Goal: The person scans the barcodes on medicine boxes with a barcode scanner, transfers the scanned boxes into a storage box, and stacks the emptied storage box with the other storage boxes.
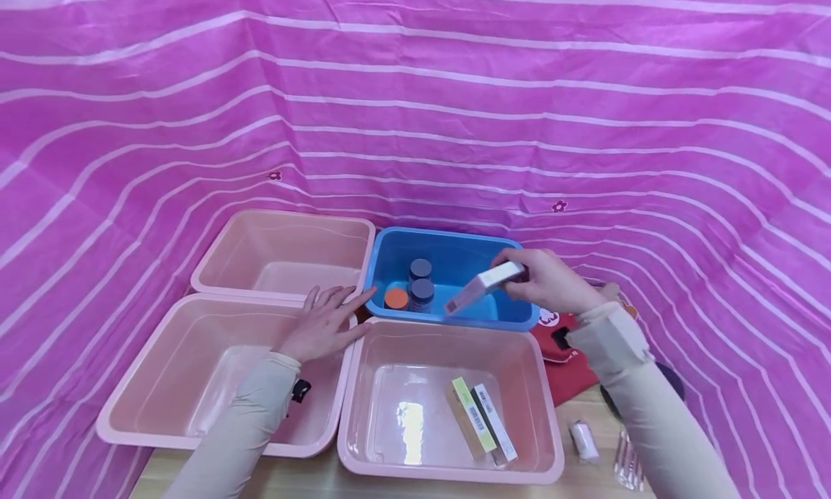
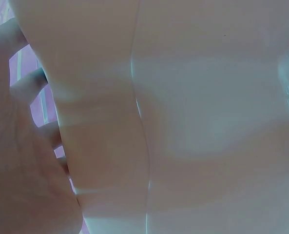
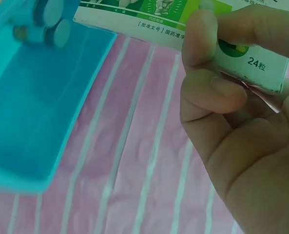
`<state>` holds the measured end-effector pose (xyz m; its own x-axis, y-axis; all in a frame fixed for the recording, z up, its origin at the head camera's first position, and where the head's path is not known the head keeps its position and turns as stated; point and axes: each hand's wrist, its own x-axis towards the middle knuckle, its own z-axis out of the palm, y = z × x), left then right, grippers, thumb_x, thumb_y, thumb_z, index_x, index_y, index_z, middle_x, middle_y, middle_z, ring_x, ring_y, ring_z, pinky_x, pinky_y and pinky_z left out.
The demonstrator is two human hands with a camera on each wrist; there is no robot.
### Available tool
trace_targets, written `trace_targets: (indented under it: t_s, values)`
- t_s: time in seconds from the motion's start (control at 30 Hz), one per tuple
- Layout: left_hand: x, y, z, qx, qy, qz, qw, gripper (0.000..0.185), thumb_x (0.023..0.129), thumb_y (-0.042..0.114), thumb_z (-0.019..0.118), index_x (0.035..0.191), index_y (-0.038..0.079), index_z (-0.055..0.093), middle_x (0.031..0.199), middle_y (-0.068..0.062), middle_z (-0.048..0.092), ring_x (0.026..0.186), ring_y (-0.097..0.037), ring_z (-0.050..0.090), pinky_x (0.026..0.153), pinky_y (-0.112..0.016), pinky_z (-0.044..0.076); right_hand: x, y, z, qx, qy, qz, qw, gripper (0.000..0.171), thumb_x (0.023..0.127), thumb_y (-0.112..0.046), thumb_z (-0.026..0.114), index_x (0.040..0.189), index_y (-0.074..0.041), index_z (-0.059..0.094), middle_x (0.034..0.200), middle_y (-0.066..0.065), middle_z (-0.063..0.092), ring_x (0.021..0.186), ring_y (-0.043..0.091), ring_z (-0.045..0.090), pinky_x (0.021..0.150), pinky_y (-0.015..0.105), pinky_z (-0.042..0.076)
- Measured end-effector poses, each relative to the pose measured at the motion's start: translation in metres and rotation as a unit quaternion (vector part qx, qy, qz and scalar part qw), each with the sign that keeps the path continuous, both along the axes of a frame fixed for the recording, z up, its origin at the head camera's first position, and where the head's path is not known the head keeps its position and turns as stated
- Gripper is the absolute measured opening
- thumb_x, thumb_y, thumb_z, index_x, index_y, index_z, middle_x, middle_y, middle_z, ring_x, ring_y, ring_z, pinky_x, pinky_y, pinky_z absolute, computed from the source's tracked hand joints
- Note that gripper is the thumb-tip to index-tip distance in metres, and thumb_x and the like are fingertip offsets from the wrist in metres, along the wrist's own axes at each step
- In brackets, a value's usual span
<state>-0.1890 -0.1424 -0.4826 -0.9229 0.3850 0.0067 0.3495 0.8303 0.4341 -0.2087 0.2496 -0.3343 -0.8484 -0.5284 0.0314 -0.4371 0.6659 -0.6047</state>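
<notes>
My right hand (image 1: 545, 277) pinches a white and green medicine box (image 3: 149, 30) by one end and holds it tilted above the blue bin (image 1: 448, 233). Printed characters and pictures show on the box in the right wrist view. Inside the blue bin stand two dark-capped bottles (image 1: 422, 293) and an orange-capped bottle (image 1: 396, 298). My left hand (image 1: 327, 327) rests, fingers spread, over the rims where the bins meet; in the left wrist view its fingers reach past a pale bin wall (image 2: 100, 122). The front right pink bin (image 1: 448, 474) holds two slim boxes (image 1: 474, 416).
Two more pink bins stand on the left, one front (image 1: 188, 442) and one back (image 1: 292, 216). A small black item (image 1: 301, 390) lies by my left forearm. Right of the bins are a red pouch (image 1: 563, 380), a white roll (image 1: 584, 441) and several wrapped swabs (image 1: 628, 463).
</notes>
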Motion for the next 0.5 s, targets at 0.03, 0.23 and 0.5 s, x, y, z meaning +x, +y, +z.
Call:
trace_targets:
  t_s: [0.03, 0.23, 0.5]
  values:
    - [0.000, 0.000, 0.000, 0.002, 0.000, -0.001, 1.0000, 0.074, 0.096, 0.060, 0.059, 0.161, 0.036, 0.033, 0.165, -0.016, 0.035, 0.152, -0.042, 0.025, 0.124, -0.069, 0.000, -0.004, -0.007, -0.001, -0.004, -0.001, 0.005, 1.000, 0.028, 0.089, -0.006, 0.076, 0.116, -0.013, 0.069, 0.089, 0.002, 0.070, 0.068, 0.020, 0.062, 0.062, 0.028, 0.057]
    - [0.002, 0.002, -0.002, 0.005, 0.002, -0.006, 1.0000, 0.074, 0.096, 0.060, 0.060, 0.161, 0.037, 0.033, 0.165, -0.014, 0.036, 0.152, -0.041, 0.027, 0.124, -0.068, 0.000, -0.030, -0.051, -0.011, -0.024, -0.006, 0.040, 0.999, 0.029, 0.090, -0.004, 0.074, 0.118, -0.009, 0.069, 0.097, 0.006, 0.073, 0.071, 0.020, 0.063, 0.066, 0.033, 0.057]
    - [0.001, -0.002, -0.001, -0.007, 0.027, -0.006, 0.9996, 0.071, 0.098, 0.058, 0.059, 0.160, 0.031, 0.038, 0.163, -0.016, 0.039, 0.151, -0.042, 0.028, 0.124, -0.067, 0.003, -0.065, -0.127, -0.017, -0.019, -0.020, 0.068, 0.997, 0.028, 0.093, -0.005, 0.071, 0.121, -0.008, 0.069, 0.119, 0.012, 0.072, 0.087, 0.023, 0.069, 0.074, 0.032, 0.062]
